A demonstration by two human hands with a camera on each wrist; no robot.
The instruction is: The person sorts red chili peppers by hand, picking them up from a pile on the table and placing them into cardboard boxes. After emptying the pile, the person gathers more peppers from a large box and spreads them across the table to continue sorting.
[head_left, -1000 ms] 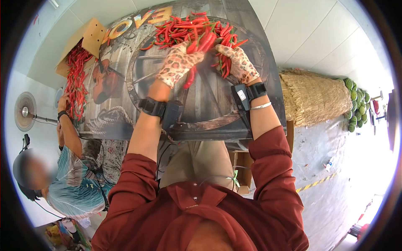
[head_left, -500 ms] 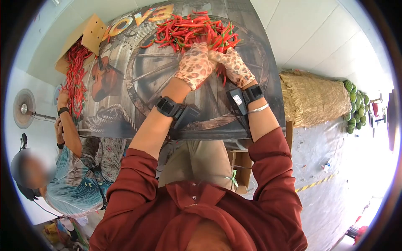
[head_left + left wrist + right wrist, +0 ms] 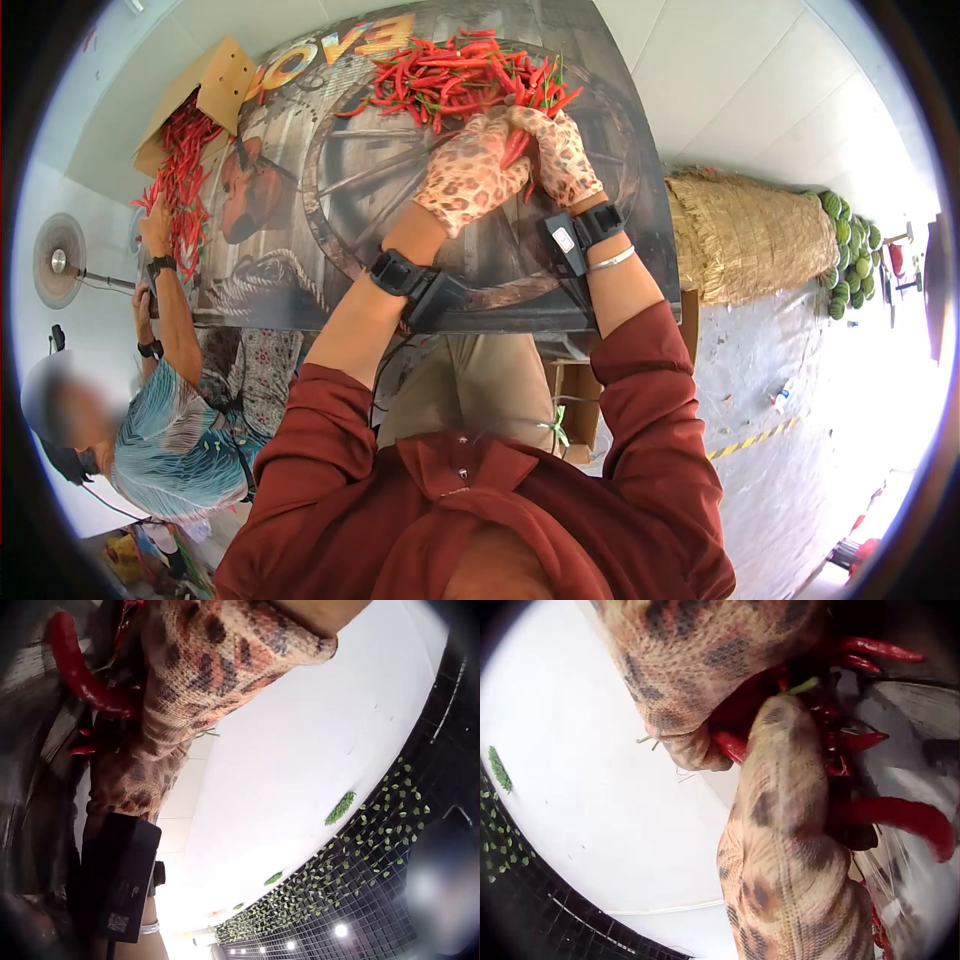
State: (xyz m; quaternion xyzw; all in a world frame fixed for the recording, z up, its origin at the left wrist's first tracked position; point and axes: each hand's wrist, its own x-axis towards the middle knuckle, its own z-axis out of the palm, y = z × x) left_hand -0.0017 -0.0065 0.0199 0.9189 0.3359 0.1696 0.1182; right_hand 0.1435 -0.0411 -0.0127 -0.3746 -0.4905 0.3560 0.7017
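Both hands wear leopard-print gloves and meet at the near edge of a pile of red chili peppers (image 3: pixel 450 75). My left hand (image 3: pixel 470 172) curls round several chili peppers; a long curved chili pepper (image 3: pixel 79 671) juts from it in the left wrist view. Close beside it, my right hand (image 3: pixel 560 160) holds more chili peppers, with red chili peppers (image 3: pixel 515 148) showing between the two hands. In the right wrist view, the left thumb lies against a green stem (image 3: pixel 804 686), right by the right hand (image 3: pixel 705 667). Palms and most held peppers are hidden.
The table (image 3: pixel 340 130) has a printed wood, wheel and violin pattern. At the left, a cardboard box (image 3: pixel 222 90) lies tipped, spilling chili peppers (image 3: pixel 185 190). Another person's hand (image 3: pixel 155 230) is at that spill. A straw-coloured roll (image 3: pixel 750 235) lies beyond the right edge.
My left hand has come rightward and closer to me, from apart to against the right hand, bringing its chili peppers along. At the left, the other person's hand has shifted slightly at the spill.
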